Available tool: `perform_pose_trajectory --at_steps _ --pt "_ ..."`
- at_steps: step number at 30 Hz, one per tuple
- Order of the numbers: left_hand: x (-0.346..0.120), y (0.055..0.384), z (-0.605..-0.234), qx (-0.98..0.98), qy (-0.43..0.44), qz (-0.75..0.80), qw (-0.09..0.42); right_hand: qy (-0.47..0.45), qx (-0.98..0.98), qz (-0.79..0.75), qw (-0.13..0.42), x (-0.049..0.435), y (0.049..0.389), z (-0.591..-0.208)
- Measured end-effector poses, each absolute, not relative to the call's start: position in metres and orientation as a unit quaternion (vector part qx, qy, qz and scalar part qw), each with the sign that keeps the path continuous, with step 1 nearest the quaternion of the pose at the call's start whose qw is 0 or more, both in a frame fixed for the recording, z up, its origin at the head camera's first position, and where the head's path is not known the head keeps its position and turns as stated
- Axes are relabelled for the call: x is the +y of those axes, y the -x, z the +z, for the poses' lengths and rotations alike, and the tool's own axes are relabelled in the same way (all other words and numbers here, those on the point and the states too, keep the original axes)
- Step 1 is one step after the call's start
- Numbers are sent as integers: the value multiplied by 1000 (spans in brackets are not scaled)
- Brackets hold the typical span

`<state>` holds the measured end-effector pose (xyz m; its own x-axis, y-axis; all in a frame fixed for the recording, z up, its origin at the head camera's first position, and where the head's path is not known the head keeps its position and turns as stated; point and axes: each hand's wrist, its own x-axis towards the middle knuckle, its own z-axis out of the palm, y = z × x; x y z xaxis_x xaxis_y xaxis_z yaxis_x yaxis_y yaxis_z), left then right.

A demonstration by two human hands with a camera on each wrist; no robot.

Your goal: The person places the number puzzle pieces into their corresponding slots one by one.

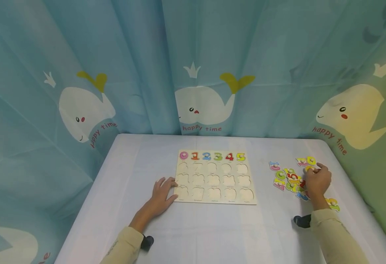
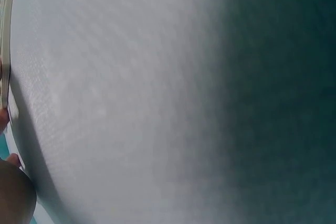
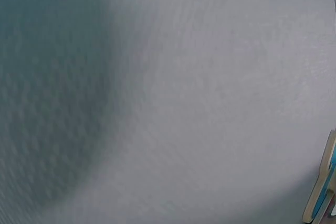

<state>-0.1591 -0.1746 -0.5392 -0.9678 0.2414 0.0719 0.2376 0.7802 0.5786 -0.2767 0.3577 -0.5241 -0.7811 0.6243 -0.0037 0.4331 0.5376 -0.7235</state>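
A wooden number puzzle board (image 1: pixel 225 200) lies on the table, with knobbed digits 0 to 5 along its top row and three rows of bare recesses below. My left hand (image 1: pixel 161 196) rests at the board's left edge, fingers spread and relaxed, fingertips touching it. Over at the right, my right hand (image 1: pixel 319 180) is above a loose pile of number pieces (image 1: pixel 293 176), fingers curled. Its thumb and fingertips pinch an orange-yellow number piece (image 1: pixel 309 168), mostly hidden by the fingers. The left wrist view catches only bits of the left hand (image 2: pixel 16 192) beside the board's edge (image 2: pixel 6 40).
A green-and-yellow number piece (image 1: pixel 333 204) lies apart near the right forearm. Pink-and-blue number piece (image 1: pixel 274 166) sits at the pile's left. A blue-edged piece (image 3: pixel 323 187) shows in the right wrist view's corner. Whale-print curtains (image 1: pixel 140 91) hang around the white table (image 1: pixel 212 234).
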Motion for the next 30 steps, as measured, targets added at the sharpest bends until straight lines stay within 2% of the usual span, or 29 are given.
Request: perform_pose_trajectory --at_steps 20,26,30 --pt "-176 162 -536 942 -134 309 -6 252 -884 366 148 343 281 -525" --pt "-175 161 -534 939 -132 317 -6 200 -885 383 172 336 277 -524" --pt "-175 159 -536 940 -134 313 -4 191 -891 383 153 330 276 -527"
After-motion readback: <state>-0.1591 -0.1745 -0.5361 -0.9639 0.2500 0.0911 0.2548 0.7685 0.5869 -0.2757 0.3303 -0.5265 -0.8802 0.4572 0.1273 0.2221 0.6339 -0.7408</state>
